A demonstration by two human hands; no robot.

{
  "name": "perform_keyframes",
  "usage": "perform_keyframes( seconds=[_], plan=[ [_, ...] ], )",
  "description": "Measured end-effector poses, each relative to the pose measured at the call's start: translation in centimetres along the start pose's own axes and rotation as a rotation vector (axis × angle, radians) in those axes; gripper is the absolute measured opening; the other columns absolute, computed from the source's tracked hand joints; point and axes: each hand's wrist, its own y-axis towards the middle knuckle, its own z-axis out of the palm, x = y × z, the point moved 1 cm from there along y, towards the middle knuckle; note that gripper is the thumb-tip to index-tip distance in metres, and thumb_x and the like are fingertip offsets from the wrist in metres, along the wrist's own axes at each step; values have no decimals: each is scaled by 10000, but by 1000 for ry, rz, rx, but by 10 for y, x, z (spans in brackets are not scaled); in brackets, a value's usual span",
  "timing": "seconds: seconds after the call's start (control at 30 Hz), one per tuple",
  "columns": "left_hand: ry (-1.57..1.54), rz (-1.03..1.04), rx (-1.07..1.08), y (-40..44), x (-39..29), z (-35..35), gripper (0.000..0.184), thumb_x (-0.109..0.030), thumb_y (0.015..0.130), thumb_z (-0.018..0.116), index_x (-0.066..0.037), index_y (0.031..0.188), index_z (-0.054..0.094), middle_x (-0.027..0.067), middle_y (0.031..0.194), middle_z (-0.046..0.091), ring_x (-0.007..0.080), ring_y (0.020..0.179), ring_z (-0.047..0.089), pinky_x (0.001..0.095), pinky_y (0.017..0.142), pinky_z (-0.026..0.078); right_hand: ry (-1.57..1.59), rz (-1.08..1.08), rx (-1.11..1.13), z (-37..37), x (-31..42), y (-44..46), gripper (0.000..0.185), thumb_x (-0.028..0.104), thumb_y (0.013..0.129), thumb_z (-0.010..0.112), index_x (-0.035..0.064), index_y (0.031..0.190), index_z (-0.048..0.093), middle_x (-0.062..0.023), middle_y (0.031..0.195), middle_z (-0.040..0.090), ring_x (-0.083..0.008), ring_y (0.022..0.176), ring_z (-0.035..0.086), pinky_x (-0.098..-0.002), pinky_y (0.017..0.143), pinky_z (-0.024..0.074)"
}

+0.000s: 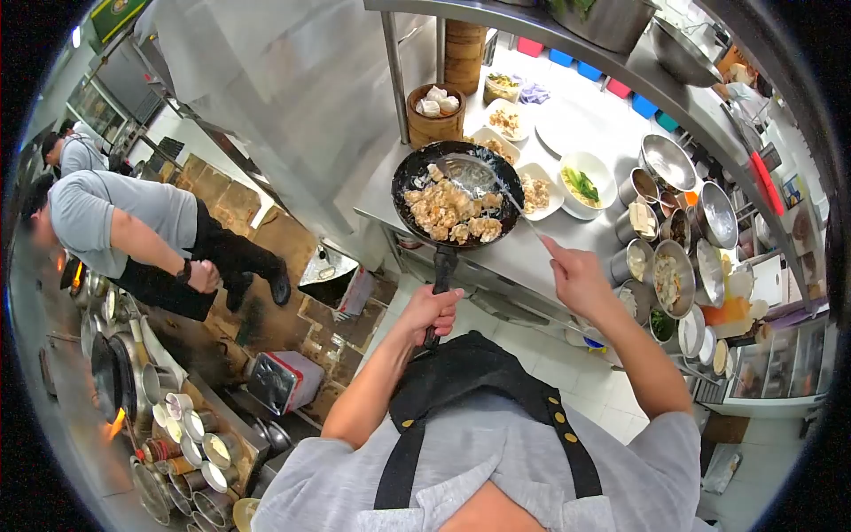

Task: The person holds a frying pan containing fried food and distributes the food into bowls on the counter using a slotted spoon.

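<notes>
My left hand (429, 312) is wrapped round the black handle of a frying pan (412, 223), which is held out over the edge of the steel counter. Browned, crumbly chunks of food (441, 206) cover much of the pan, with whitish residue around them. In my right hand (578, 273) is the thin handle of a metal ladle (470, 170), its wide head resting in the pan among the food. Close beside the pan are white dishes with similar chunks (535, 192) and a white bowl with green leaves (581, 184).
A bamboo steamer (434, 115) with white buns stands behind the pan. Metal bowls (667, 163) and ingredient containers crowd the right. A shelf (532, 27) overhangs the counter (557, 257). At left, a co-worker (133, 222) leans over lit burners (115, 424).
</notes>
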Motion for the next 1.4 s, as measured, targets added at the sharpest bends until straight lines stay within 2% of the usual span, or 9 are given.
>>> perform_keyframes(
  seconds=[0.13,0.33,0.53,0.77,0.9,1.1,1.2,1.27,1.4],
  plan=[
    [-55,12,33,7,4,-4,286,-158,906,590,-120,698,396,-46,531,339,60,384,317,250,329,254,74,143,158,-45,21,-24,412,-6,773,549,16,1183,576,-225,690,596,-390,628,587,-460,617,475],
    [55,2,-17,1,7,3,296,-137,904,579,-110,688,378,-45,512,336,59,382,311,252,327,260,-79,-34,12,-5,-9,-2,423,-18,769,558,12,1191,565,-207,660,587,-367,615,588,-446,612,478],
    [156,26,-65,-6,10,2,288,-124,907,578,-102,699,381,-35,517,348,58,380,319,262,325,273,-343,63,39,10,-19,26,547,5,736,538,-7,1279,477,-193,703,593,-360,646,586,-443,627,487],
    [157,33,-157,-4,9,3,273,-121,901,582,-93,695,405,-30,511,359,65,379,331,261,329,287,-226,67,113,30,-14,8,627,16,711,550,-32,1320,412,-201,689,577,-362,653,591,-448,622,494],
    [196,63,-151,-3,11,4,275,-118,890,584,-86,684,403,-20,509,379,77,372,356,265,327,302,-350,163,123,43,-26,23,586,25,714,558,-29,1288,453,-210,703,591,-383,684,599,-474,636,491],
    [245,208,-271,23,24,15,216,-143,887,574,-70,727,449,6,522,416,109,384,412,295,336,339,-83,272,260,17,7,7,448,58,782,542,-38,1218,502,-250,777,618,-407,766,617,-469,691,496],
    [210,198,-282,20,20,20,252,-131,880,571,-73,685,422,6,510,410,106,372,406,292,325,333,96,247,253,-2,13,4,439,89,799,563,-36,1217,516,-242,700,594,-360,661,624,-426,648,497],
    [181,185,-281,12,15,24,281,-119,874,574,-74,661,395,8,497,404,104,363,400,290,317,331,329,509,419,-11,15,3,422,92,830,574,-3,1240,536,-154,596,565,-241,496,560,-375,497,460],
    [222,157,-278,-1,15,28,280,-115,871,576,-73,663,393,7,519,408,104,372,406,288,318,333,595,736,508,-24,34,3,425,77,868,557,25,1288,515,-49,570,516,-120,424,442,-303,369,369]
  ],
)
